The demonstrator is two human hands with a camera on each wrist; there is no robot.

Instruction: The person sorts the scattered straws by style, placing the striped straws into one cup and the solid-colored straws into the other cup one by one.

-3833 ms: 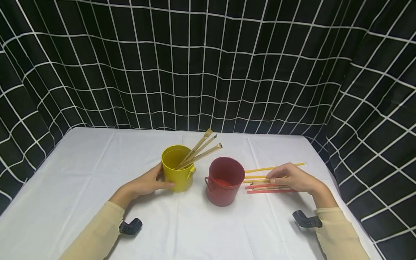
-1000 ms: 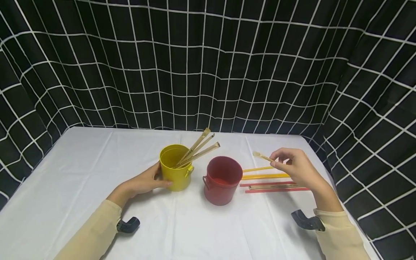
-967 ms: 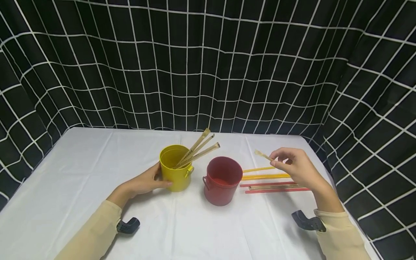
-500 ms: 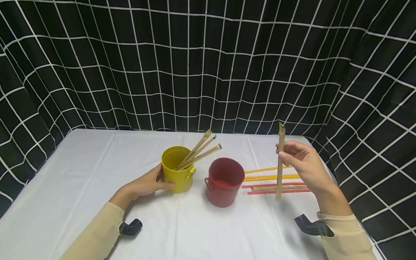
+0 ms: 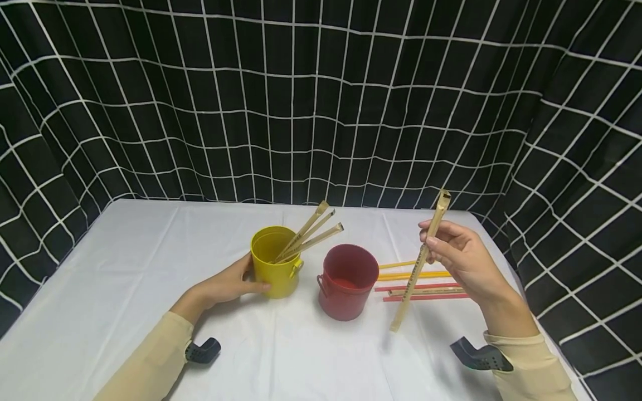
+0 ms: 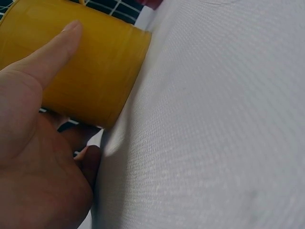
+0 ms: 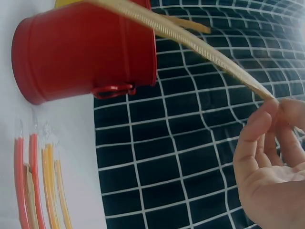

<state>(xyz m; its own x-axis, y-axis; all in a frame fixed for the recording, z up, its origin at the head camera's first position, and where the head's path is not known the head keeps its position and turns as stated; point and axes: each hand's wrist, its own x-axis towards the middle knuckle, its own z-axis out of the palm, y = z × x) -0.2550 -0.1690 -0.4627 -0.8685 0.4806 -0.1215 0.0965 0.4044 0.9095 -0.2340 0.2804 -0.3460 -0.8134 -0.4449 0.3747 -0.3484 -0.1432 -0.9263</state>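
My left hand [image 5: 225, 287] grips the side of a small yellow bucket [image 5: 275, 281], thumb on its near wall and other fingers partly hidden around it. Three paper-wrapped straws [image 5: 313, 225] lean out of this bucket toward the right. Above the table my right hand [image 5: 466, 262] pinches another paper-wrapped straw [image 5: 412, 283] between thumb and fingers. That straw slants, its lower end toward the left and near me. A red bucket [image 5: 346, 303] stands between the hands; nothing shows inside it. In the right wrist view the fingertips [image 7: 267, 107] hold one end of the straw.
Yellow straws [image 5: 401, 276] and red straws [image 5: 426, 298] lie right of the red bucket, with one brown paper-wrapped straw [image 5: 438, 290] between the red ones. The white cloth-covered table [image 5: 281, 356] ends before a black curtain [image 5: 281, 100] with a white grid.
My right hand has picked a paper-wrapped straw from the group, raised it upright, then tilted its lower end left. My left hand stays at the yellow bucket.
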